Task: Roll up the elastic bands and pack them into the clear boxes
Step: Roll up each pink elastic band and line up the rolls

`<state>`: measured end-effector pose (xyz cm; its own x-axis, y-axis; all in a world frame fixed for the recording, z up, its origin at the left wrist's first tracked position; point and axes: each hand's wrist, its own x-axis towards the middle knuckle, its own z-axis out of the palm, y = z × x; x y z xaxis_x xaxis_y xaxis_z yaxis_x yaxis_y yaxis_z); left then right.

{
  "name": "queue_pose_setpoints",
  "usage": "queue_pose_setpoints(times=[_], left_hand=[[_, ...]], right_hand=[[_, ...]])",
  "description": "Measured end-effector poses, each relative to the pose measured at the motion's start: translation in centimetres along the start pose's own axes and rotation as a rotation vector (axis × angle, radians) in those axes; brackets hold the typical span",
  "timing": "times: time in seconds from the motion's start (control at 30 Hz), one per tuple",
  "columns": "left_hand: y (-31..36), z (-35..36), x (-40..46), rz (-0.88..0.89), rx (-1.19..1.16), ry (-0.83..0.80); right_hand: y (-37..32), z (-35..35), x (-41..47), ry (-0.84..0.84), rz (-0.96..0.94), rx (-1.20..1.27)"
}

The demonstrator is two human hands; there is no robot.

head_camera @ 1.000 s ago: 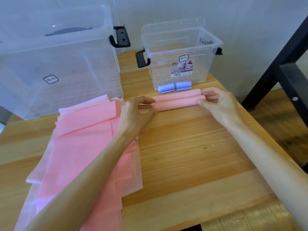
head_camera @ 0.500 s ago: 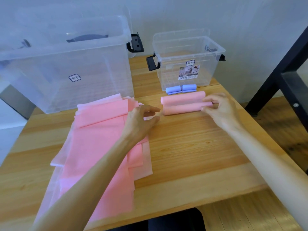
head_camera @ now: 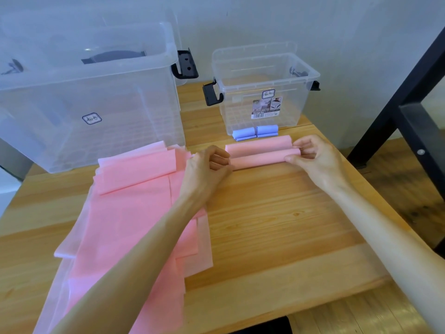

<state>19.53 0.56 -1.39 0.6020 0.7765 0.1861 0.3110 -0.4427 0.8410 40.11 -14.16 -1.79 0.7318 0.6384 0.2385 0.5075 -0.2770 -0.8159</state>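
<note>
The near pink roll (head_camera: 263,160) lies on the counter (head_camera: 277,213) with its long axis running left to right, just in front of a second pink roll (head_camera: 258,145); the left hand (head_camera: 207,165) pinches its left end, the right hand (head_camera: 313,156) its right end, each grip curled, with the small clear box (head_camera: 265,92) straight beyond

We see a light wooden table (head_camera: 277,218). Taking the small clear box (head_camera: 265,92) at its far edge as our landmark: two blue rolls (head_camera: 255,132) lie just in front of it, two pink rolls (head_camera: 261,151) nearer us, a large clear box (head_camera: 91,97) stands to its left, and flat pink bands (head_camera: 134,213) spread before that.
</note>
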Motion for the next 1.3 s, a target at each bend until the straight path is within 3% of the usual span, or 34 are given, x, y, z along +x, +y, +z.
queue_pose_setpoints(times=[0.23, 0.43, 1.3], left_hand=[[0.0, 0.0, 0.8, -0.039, 0.04, -0.017], [0.1, 0.3, 1.1, -0.056, 0.091, 0.012], [-0.2, -0.2, 2.0, -0.06, 0.107, -0.024]], right_hand=[[-0.1, 0.4, 0.6, 0.068, 0.019, -0.006], [0.1, 0.4, 0.7, 0.01, 0.034, -0.036], [0.7, 1.0, 1.5, 0.065, 0.046, -0.068]])
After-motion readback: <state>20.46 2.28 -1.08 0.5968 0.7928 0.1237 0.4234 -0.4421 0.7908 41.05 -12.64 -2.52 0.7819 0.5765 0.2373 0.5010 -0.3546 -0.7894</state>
